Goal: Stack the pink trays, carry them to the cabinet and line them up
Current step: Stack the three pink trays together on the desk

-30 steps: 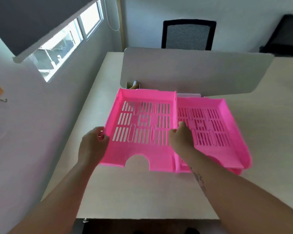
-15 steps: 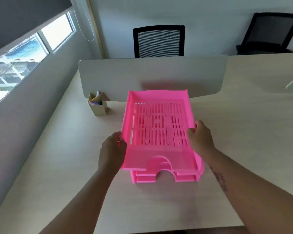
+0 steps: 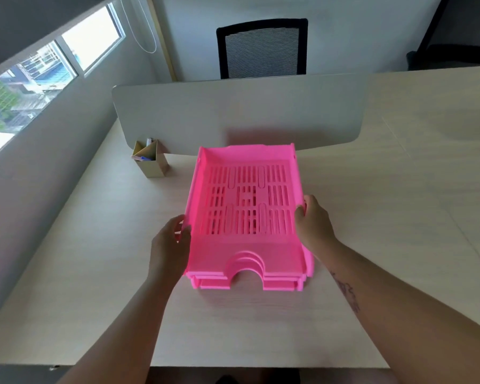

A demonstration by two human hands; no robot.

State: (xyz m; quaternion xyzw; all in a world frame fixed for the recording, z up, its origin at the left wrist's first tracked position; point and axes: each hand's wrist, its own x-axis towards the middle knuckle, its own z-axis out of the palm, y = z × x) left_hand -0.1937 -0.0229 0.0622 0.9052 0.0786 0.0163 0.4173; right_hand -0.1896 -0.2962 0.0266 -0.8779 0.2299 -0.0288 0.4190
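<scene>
Pink plastic is gripped on both sides: the left hand [image 3: 170, 242] clasps the left wall of the top tray [image 3: 245, 206], thumb over the rim, and the right hand [image 3: 312, 221] clasps the right wall likewise, each closed on that tray. It sits nested on the stack [image 3: 277, 284] of pink trays beneath, whose front edges show under it at the near end; the count below cannot be told exactly. The stack rests on the desk [image 3: 399, 217], about centre, just near of the grey divider [image 3: 233, 112]. Judgement: stacking appears at or near completion, with the top tray being seated. The next move calls for shifting both grips lower to catch the bottom tray, then lifting level so nothing slides. All visible trays are empty; the slotted floor is bare. A cardboard pot [image 3: 150, 162] at far left holds pens. No cabinet is in view.
</scene>
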